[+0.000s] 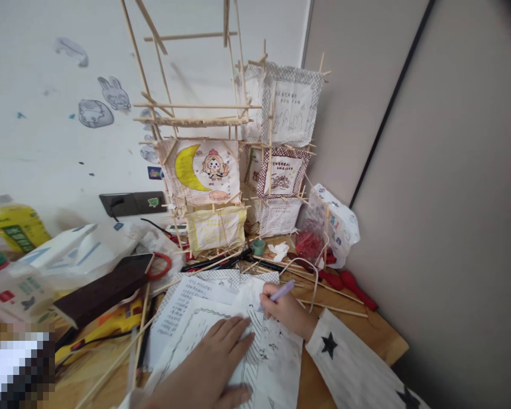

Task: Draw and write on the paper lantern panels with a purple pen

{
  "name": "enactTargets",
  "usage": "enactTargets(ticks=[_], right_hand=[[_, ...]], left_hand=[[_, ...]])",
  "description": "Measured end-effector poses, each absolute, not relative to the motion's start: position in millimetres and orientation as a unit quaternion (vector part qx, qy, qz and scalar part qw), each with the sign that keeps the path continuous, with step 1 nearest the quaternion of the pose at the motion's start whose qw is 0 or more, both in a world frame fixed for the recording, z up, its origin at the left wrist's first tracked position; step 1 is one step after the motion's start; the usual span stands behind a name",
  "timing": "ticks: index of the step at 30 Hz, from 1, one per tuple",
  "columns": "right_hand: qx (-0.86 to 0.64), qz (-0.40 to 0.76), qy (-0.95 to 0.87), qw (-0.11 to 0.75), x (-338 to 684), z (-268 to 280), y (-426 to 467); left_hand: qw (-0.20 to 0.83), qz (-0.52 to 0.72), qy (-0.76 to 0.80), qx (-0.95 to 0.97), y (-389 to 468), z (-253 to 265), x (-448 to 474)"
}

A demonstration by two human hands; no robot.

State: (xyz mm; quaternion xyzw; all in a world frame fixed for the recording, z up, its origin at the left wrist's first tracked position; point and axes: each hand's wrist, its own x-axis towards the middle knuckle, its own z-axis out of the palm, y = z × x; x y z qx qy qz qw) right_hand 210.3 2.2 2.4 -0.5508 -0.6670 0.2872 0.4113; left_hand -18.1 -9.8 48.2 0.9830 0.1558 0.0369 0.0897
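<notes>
My right hand (pixel 276 307) grips a light purple pen (pixel 283 290), its tip low over the upper right of a white sheet of paper (pixel 196 335). Wavy border lines and a band of slanted strokes are drawn on that sheet. My left hand (pixel 213 363) lies flat on the paper with its fingers spread, just left of the slanted strokes. Under and behind it is a sheet with handwritten lines (pixel 187 295). A white strip with dark marks (pixel 281 352) runs along the right side, below my right hand.
Wooden-stick frames carry decorated paper panels, one with a yellow moon (pixel 191 167). Loose sticks (pixel 332 308) and red balloons (pixel 344 281) lie at right. At left are a yellow glue gun (pixel 106 326), a dark box (pixel 102 289), red-handled scissors (pixel 164 266) and bottles (pixel 15 221).
</notes>
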Motion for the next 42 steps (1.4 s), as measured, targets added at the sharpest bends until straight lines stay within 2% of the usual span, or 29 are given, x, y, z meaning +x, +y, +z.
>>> enactTargets(ticks=[19,31,42], right_hand=[[-0.565,0.299,-0.656,0.401,210.1,2.6,0.8],[-0.568,0.298,-0.660,0.392,209.3,7.9,-1.9],[-0.561,0.303,-0.662,0.395,210.3,6.6,-0.3]], left_hand=[[0.080,0.014,0.159,0.984,-11.5,51.5,-16.4],[0.083,0.073,0.142,0.984,-8.3,44.0,-19.9],[0.093,0.041,0.151,0.983,-9.1,47.4,-18.2]])
